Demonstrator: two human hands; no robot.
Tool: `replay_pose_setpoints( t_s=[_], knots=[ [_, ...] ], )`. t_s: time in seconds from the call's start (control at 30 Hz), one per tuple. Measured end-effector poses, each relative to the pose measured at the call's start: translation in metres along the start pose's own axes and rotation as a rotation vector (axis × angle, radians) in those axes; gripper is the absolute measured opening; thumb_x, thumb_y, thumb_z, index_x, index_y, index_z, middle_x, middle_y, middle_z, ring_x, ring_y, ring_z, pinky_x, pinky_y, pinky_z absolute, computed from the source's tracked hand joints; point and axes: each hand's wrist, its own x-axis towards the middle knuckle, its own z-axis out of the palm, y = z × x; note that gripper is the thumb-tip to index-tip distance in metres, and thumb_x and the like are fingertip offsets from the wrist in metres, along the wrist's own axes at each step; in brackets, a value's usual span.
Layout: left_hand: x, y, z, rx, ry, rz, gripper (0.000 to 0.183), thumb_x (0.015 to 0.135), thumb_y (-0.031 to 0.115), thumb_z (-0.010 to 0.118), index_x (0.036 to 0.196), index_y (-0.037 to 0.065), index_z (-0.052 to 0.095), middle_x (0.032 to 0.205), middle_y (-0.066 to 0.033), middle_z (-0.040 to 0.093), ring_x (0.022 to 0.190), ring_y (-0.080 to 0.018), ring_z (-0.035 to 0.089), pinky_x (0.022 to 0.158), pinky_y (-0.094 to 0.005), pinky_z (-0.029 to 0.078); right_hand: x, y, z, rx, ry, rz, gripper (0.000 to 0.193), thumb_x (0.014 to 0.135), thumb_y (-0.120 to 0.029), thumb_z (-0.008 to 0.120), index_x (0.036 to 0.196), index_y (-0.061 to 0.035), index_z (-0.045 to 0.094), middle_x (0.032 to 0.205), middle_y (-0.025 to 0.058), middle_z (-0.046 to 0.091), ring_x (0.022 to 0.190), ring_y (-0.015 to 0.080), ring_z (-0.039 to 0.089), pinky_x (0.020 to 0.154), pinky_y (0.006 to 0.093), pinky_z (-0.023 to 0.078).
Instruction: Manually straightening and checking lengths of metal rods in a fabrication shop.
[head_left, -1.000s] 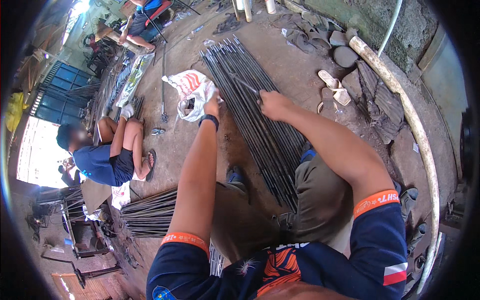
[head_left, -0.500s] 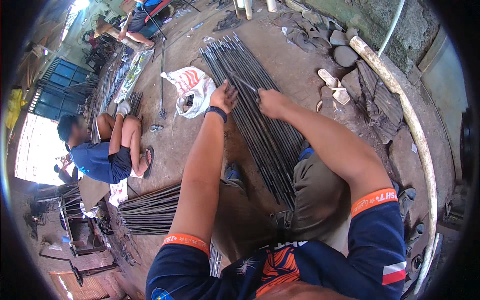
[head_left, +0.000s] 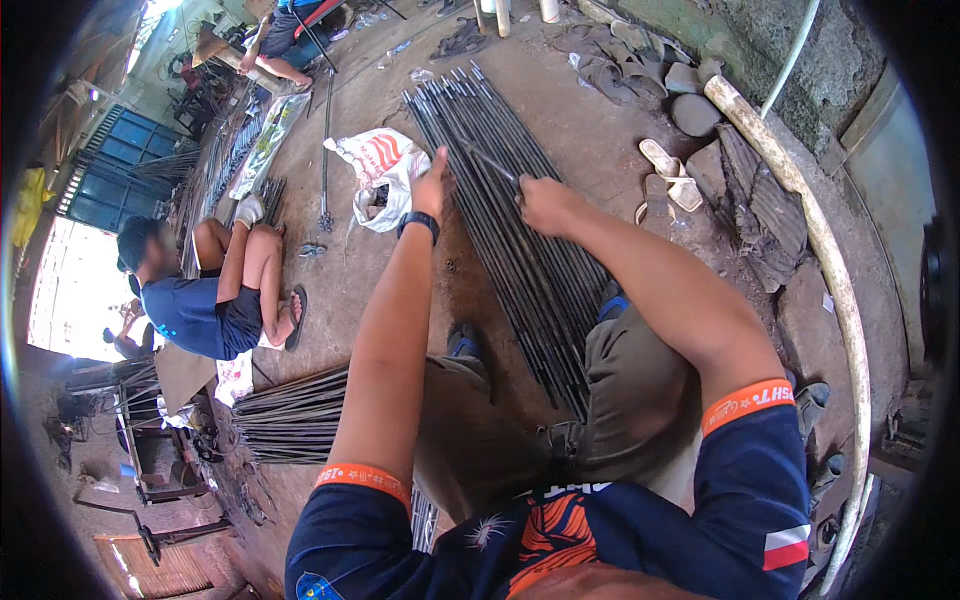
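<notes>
A bundle of long dark metal rods (head_left: 520, 270) lies on the floor between my legs and stretches away from me. Over its right side, my right hand (head_left: 548, 205) is closed around the near end of a slim grey metal bar (head_left: 490, 160), which points up and to the left; its exact kind is not clear. My left hand (head_left: 432, 188) is beside the bundle's left edge with nothing in it, seen nearly edge-on with a finger stretched upward. Just left of that hand, an open white sack (head_left: 385, 165) with red print holds small dark pieces.
On the left a person (head_left: 200, 290) sits on the floor by more rods. Another rod bundle (head_left: 295, 415) lies at my lower left. To the right are pale sandals (head_left: 672, 175), a long pale pole (head_left: 790, 180) and flat stones along the wall. A second person (head_left: 280, 45) sits far off.
My left hand has shifted left, away from the rods toward the sack, and turned edge-on. My right hand keeps its hold on the bar, almost unmoved.
</notes>
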Motion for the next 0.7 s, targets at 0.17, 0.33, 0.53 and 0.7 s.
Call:
replay_pose_setpoints(
  t_s=[0.17, 0.33, 0.53, 0.7],
  knots=[
    [-0.027, 0.041, 0.030, -0.014, -0.234, 0.131, 0.065, 0.072, 0.055, 0.067, 0.106, 0.000, 0.057, 0.100, -0.0107, 0.061, 0.089, -0.0186, 0.059, 0.079, -0.0360, 0.041, 0.000, 0.010, 0.000, 0.004, -0.013, -0.049, 0.024, 0.083, -0.013, 0.045, 0.101, 0.0016, 0.050, 0.099, 0.0240, 0.060, 0.096, 0.0395, 0.057, 0.080, 0.0473, 0.045],
    [-0.019, 0.006, 0.006, 0.081, -0.155, 0.026, 0.060, 0.077, 0.043, 0.067, 0.107, -0.009, 0.055, 0.099, -0.0149, 0.062, 0.090, -0.0204, 0.060, 0.082, -0.0331, 0.045, 0.002, 0.003, 0.001, -0.037, 0.017, -0.063, 0.024, 0.083, -0.014, 0.046, 0.100, 0.0023, 0.050, 0.098, 0.0246, 0.060, 0.094, 0.0396, 0.057, 0.079, 0.0474, 0.045],
    [-0.037, 0.044, 0.035, -0.207, -0.286, -0.071, 0.072, 0.078, 0.062, 0.055, 0.121, 0.004, 0.048, 0.114, -0.0135, 0.055, 0.108, -0.0262, 0.050, 0.093, -0.0430, 0.032, 0.007, 0.015, 0.006, -0.028, 0.022, -0.047, 0.025, 0.082, -0.013, 0.047, 0.100, 0.0025, 0.051, 0.098, 0.0236, 0.060, 0.094, 0.0390, 0.057, 0.080, 0.0466, 0.046],
    [-0.026, 0.013, 0.024, -0.183, -0.224, -0.116, 0.065, 0.077, 0.057, 0.059, 0.117, 0.006, 0.051, 0.114, -0.0117, 0.054, 0.108, -0.0274, 0.050, 0.094, -0.0423, 0.033, 0.006, 0.009, 0.005, -0.031, 0.012, -0.093, 0.026, 0.081, -0.013, 0.047, 0.101, 0.0027, 0.050, 0.098, 0.0232, 0.060, 0.093, 0.0385, 0.058, 0.080, 0.0465, 0.046]
  ],
)
